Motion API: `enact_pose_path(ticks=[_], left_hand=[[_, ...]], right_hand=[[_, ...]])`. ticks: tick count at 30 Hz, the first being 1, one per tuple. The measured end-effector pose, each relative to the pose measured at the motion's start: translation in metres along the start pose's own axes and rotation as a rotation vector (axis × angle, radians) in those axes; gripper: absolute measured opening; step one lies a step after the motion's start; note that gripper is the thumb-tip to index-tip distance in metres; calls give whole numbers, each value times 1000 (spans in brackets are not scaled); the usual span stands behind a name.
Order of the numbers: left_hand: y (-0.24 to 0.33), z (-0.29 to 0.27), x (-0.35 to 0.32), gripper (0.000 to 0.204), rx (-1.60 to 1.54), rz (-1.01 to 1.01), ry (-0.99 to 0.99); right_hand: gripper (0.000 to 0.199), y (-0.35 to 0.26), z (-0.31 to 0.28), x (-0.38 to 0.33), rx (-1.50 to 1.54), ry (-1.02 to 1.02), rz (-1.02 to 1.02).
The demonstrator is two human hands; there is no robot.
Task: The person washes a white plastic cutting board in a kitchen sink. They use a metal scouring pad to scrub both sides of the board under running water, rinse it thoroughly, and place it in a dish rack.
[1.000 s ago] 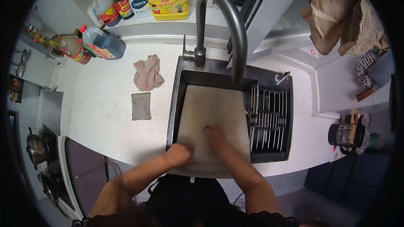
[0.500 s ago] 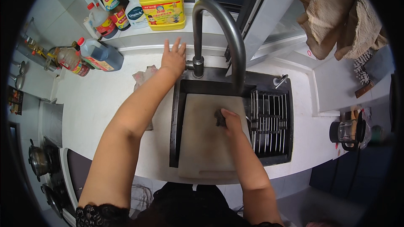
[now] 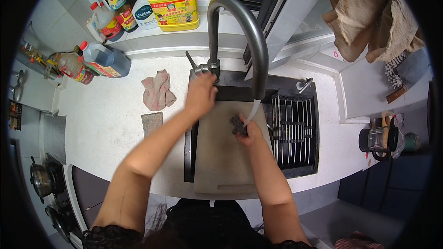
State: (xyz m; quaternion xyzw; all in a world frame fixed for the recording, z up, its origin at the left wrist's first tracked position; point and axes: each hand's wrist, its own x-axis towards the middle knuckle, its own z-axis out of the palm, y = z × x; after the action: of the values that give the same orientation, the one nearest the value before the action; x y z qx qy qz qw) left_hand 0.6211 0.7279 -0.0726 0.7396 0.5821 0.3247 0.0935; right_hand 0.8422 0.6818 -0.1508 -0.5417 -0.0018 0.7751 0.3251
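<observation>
Water (image 3: pixel 254 109) runs from the tall grey gooseneck faucet (image 3: pixel 259 60) over my right hand (image 3: pixel 250 133). That hand is closed around a dark, crumpled scrubber (image 3: pixel 237 125), held over the pale cutting board (image 3: pixel 226 161). The board lies across the black sink (image 3: pixel 189 157) and has a dark smudge in its middle. My left hand (image 3: pixel 201 93) hangs just in front of the faucet base with loosely bent fingers and nothing in it. Behind it the faucet lever (image 3: pixel 190 61) points up and left, apart from the hand.
On the counter left of the sink lie a crumpled cloth (image 3: pixel 158 91) and a grey pad (image 3: pixel 152 123). A dish rack (image 3: pixel 293 131) fills the sink's right side. A yellow jug (image 3: pixel 173 7) and several bottles line the sill. A blender (image 3: pixel 379 140) stands at the right.
Water has started flowing from the faucet. My left hand has come back from the lever toward me. My right hand has turned palm up with the scrubber under the stream.
</observation>
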Motion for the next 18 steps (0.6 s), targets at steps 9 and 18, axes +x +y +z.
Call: enact_pose_path(ticks=[9,18], left_hand=[[52,121,-85,23,-1570,-1293,-343],[36,143,-79,28,-1812,-1460,-190]], right_hand=[[22,2,-11,-20,-65,-78,-185],[19,13,-8,-10,-603,100,-567]])
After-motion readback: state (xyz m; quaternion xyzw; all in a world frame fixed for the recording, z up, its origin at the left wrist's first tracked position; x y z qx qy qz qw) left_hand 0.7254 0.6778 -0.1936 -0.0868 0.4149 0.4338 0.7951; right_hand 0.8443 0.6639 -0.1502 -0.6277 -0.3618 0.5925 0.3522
